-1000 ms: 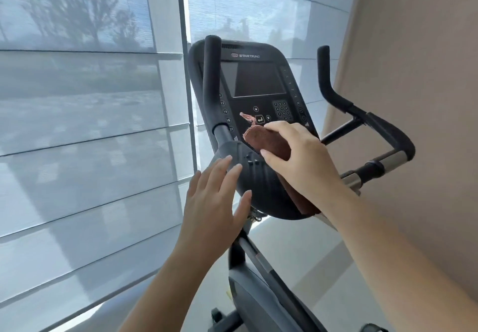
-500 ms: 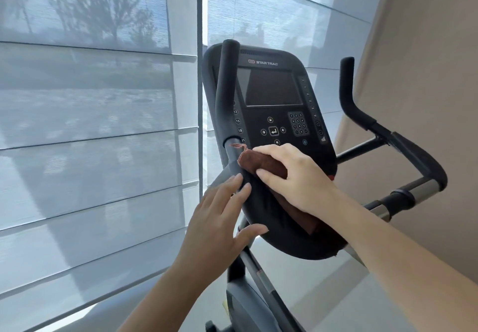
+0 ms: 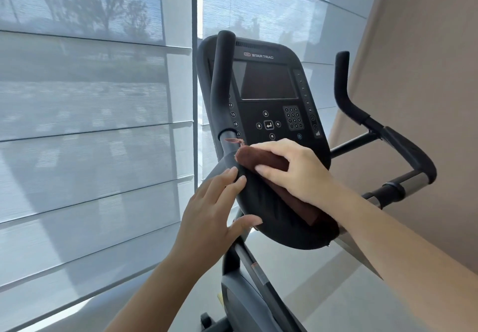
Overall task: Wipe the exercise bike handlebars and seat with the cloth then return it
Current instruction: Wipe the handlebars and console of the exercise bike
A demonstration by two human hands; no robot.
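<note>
Sheer window blinds (image 3: 90,150) fill the left of the frame behind the exercise bike (image 3: 240,298). At centre the right hand (image 3: 292,171) grips the folded brown cloth (image 3: 261,159) and presses it where the upright handlebar (image 3: 222,78) meets the console housing (image 3: 271,218), likely to scrub that joint. The left hand (image 3: 209,215), fingers straight, touches the housing's edge, seemingly to steady it; no holder for the cloth shows.

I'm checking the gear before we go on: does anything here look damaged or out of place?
Only the brown cloth: a loose frayed strip sticks out of its top corner, by the left handlebar.
</note>
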